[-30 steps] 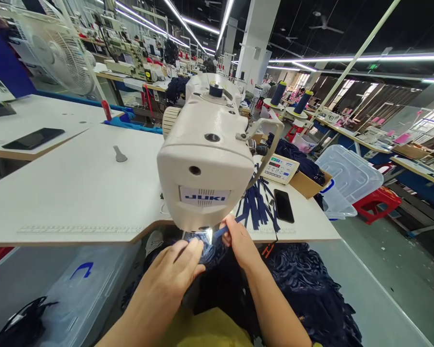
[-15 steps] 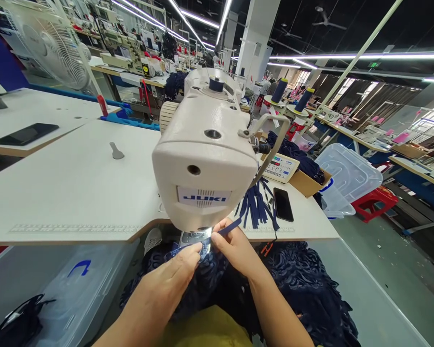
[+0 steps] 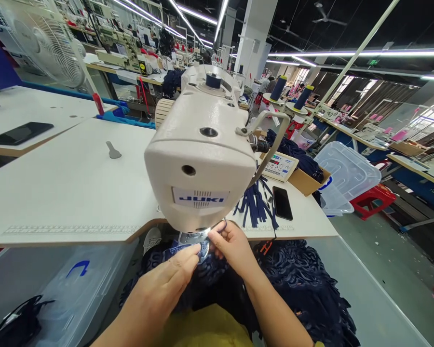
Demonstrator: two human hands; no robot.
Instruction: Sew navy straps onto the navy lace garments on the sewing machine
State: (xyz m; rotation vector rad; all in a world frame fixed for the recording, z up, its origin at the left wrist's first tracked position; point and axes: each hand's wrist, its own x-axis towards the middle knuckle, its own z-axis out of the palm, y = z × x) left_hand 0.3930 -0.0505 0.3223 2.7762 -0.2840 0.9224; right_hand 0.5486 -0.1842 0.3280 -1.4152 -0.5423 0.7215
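A white sewing machine (image 3: 198, 164) stands in front of me, its lit needle area low at the table's front edge. My left hand (image 3: 169, 274) pinches navy textured fabric (image 3: 175, 249) just below the machine head. Beside it, my right hand (image 3: 231, 246) is closed on a narrow navy fabric strip (image 3: 221, 225), which curves up over the fingers. The two hands' fingertips are close together. The needle is hidden behind the machine head. More dark fabric hangs over my lap, and a pile of ruffled navy fabric (image 3: 304, 284) lies to the right.
Loose navy strips (image 3: 255, 205) and a phone (image 3: 282, 203) lie right of the machine, near a control panel (image 3: 279, 166). A grey metal piece (image 3: 113, 150) rests on the white table (image 3: 68, 193). Clear plastic bins (image 3: 94, 279) stand below.
The right hand has drawn the strip's tail in from the loose strips; it now loops at the fingers. The left hand has shifted slightly, staying on the fabric. The view has moved a little.
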